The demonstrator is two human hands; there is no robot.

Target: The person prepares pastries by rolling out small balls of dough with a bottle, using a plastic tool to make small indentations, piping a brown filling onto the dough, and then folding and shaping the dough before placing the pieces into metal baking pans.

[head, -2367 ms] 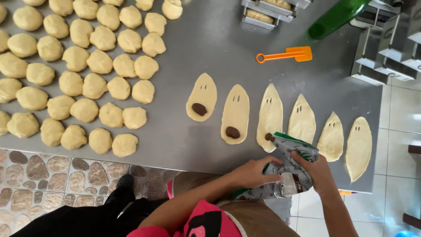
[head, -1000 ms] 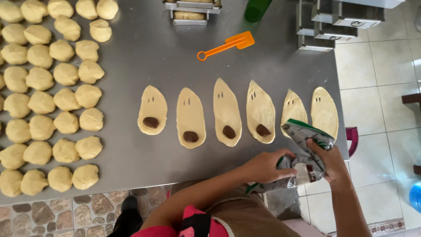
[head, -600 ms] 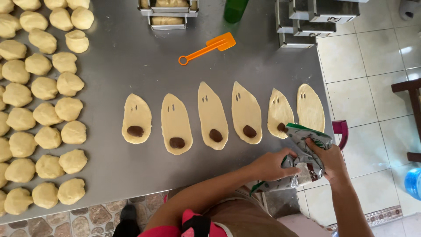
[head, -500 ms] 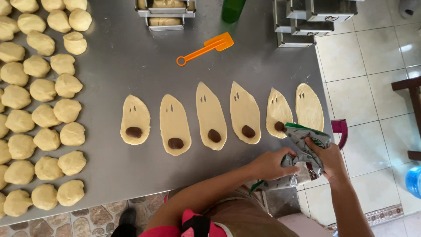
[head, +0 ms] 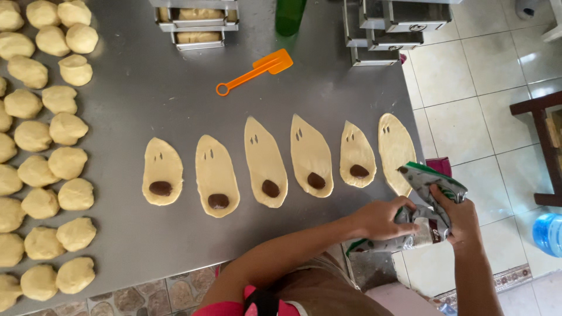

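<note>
Both my hands grip a crumpled green and white foil bag (head: 430,202) at the steel table's near right corner. My left hand (head: 383,217) squeezes its lower part and my right hand (head: 459,213) holds its upper part. The bag's tip touches the near end of the rightmost flattened dough piece (head: 395,149). A row of several teardrop dough pieces lies across the table (head: 175,111); those to the left, such as one at the far left (head: 162,171), each carry a dark brown dollop of filling (head: 160,188).
Many round dough balls (head: 44,169) fill the table's left side. An orange plastic scoop (head: 254,70) lies behind the row. Metal loaf tins (head: 196,20) and a green bottle (head: 291,14) stand at the back. Tiled floor, a blue water jug (head: 548,234) and a wooden stool (head: 541,140) are to the right.
The bag and both hands have moved rightward along the row, and more dough pieces now carry brown filling. The bag's tip now rests on the last piece at the right.
</note>
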